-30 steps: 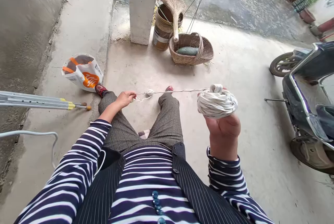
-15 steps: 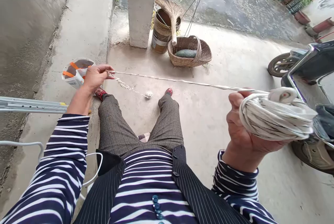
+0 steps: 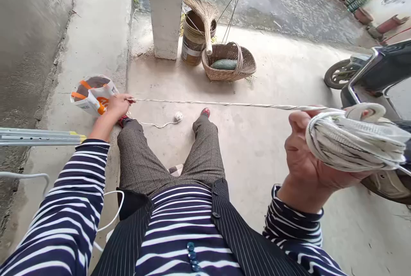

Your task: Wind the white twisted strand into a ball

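Observation:
A length of white cord (image 3: 208, 103) with thin dark strands runs taut between my two hands. My left hand (image 3: 119, 104) pinches its far end, beside a white and orange bag. My right hand (image 3: 308, 160) is wrapped round a thick wound bundle of white cord (image 3: 356, 139), held up at the right; its fingers are partly hidden by the bundle. On the floor between my feet lies a small ball of white string (image 3: 178, 116). A loose strand trails from the ball toward my left hand.
A white bag with orange handles (image 3: 93, 91) stands at the left by a metal frame (image 3: 41, 136). Ahead are a pillar (image 3: 165, 14), a bucket (image 3: 191, 44) with a straw broom (image 3: 205, 14), and a wicker basket (image 3: 231, 74) holding a green gourd (image 3: 224, 64). A scooter (image 3: 362, 79) is at the right.
My right hand has moved right with the bundle. My left hand has shifted slightly left and down, and the loose strand below it has dropped toward the floor.

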`<state>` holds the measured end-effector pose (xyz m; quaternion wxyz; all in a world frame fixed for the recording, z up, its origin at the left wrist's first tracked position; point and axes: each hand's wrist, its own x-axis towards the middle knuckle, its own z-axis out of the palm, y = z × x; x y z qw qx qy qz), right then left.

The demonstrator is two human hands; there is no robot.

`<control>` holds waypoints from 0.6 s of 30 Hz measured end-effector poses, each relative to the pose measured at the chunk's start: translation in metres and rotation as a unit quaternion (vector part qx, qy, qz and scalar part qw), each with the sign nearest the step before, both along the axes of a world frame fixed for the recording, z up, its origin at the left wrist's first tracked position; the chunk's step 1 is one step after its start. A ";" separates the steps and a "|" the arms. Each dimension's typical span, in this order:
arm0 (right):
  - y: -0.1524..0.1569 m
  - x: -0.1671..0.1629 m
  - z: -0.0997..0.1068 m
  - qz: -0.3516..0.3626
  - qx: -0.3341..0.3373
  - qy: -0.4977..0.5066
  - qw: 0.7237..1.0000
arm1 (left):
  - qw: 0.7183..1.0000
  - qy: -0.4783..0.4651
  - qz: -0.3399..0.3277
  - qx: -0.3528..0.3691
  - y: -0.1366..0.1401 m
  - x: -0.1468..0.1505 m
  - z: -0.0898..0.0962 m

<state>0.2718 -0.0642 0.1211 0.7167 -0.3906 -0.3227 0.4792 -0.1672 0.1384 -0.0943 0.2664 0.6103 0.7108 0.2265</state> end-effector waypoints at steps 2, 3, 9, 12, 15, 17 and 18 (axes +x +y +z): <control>0.001 -0.006 -0.008 0.013 -0.005 -0.010 1.000 | 0.998 -0.003 -0.033 -0.062 -0.008 0.027 -0.017; 0.003 -0.010 -0.014 0.022 -0.011 -0.019 1.000 | 0.996 -0.011 -0.046 -0.073 -0.012 0.043 -0.024; 0.036 -0.038 -0.075 0.133 -0.150 -0.034 0.979 | 0.967 -0.200 -0.144 -0.063 -0.057 0.143 -0.016; 0.050 -0.045 -0.099 0.161 -0.182 -0.025 0.970 | 0.887 -0.409 -0.198 -0.084 -0.086 0.182 0.010; 0.053 -0.049 -0.110 0.177 -0.195 -0.012 0.965 | 0.812 -0.531 -0.224 -0.088 -0.105 0.210 0.029; 0.051 -0.052 -0.110 0.186 -0.201 -0.001 0.962 | 0.803 -0.551 -0.213 -0.080 -0.110 0.221 0.033; 0.050 -0.053 -0.109 0.188 -0.203 0.004 0.961 | 0.810 -0.545 -0.202 -0.072 -0.110 0.225 0.032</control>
